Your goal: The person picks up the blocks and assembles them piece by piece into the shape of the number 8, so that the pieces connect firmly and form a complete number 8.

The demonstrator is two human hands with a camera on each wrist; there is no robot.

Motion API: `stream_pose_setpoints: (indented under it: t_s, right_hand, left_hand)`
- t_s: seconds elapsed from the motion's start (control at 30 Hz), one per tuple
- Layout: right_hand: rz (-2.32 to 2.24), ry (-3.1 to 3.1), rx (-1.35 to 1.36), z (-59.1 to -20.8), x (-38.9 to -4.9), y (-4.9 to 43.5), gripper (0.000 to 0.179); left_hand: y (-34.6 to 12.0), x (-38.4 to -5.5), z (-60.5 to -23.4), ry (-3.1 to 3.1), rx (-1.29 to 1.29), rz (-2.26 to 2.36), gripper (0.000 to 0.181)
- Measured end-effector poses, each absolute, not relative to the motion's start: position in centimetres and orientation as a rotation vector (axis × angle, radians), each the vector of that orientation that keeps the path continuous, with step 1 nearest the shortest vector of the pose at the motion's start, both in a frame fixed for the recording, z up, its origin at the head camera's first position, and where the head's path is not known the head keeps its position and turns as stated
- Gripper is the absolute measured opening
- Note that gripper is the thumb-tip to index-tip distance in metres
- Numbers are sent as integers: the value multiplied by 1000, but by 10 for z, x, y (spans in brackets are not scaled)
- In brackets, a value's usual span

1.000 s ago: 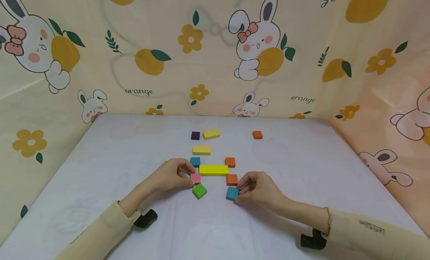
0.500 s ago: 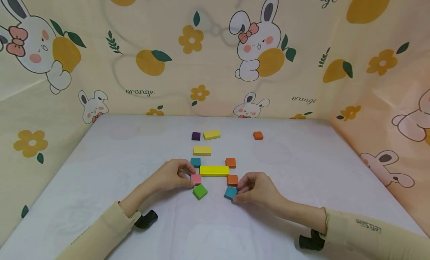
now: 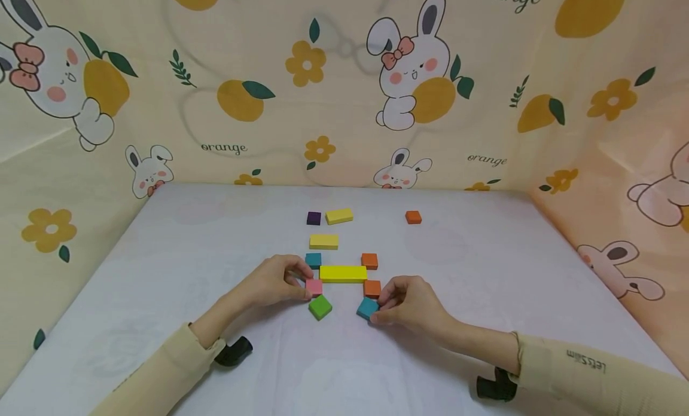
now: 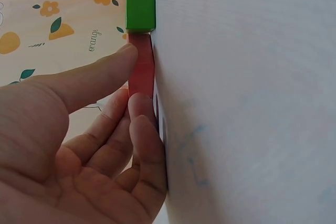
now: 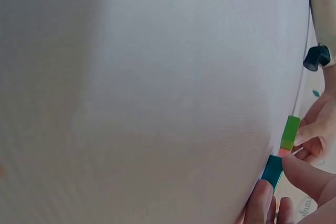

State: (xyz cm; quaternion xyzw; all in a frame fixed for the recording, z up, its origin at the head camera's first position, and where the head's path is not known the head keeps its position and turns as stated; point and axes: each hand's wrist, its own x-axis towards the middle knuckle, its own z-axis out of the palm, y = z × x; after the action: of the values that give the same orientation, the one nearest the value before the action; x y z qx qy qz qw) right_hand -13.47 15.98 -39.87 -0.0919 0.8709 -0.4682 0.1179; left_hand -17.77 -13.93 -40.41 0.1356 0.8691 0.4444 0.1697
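My left hand [image 3: 280, 280] pinches the pink block [image 3: 314, 287], its thumb [image 4: 113, 69] on one side and its fingertips at the far end. A green block [image 3: 320, 307], turned cornerwise, sits just in front of the pink one. My right hand [image 3: 411, 302] holds a blue block [image 3: 367, 309] between thumb and fingers; the block stands slightly turned. Right behind it lies an orange block [image 3: 372, 288]. A long yellow block [image 3: 343, 274] lies between the pink and orange blocks, with a second blue block [image 3: 313, 260] and another orange block [image 3: 369, 261] behind its ends.
Farther back on the white-covered table [image 3: 188, 242] lie a yellow block [image 3: 323, 242], a dark purple block [image 3: 314, 218], a tilted yellow block [image 3: 339, 216] and a lone orange block [image 3: 413, 217]. A patterned cloth [image 3: 344, 105] hangs behind the table. Black wrist pieces [image 3: 235, 351] stick out below the sleeves.
My right hand has slid the blue block a little to the left and turned it slightly, below the orange block. My left hand stays on the pink block.
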Motion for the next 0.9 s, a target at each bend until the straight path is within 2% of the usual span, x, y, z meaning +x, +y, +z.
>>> stream_pose_setpoints:
  t_s: [0.9]
  right_hand:
    - [-1378,2569,-247,-396,-133,156,30]
  left_hand:
    - [-139,-178,-406,2489,368,1251,30]
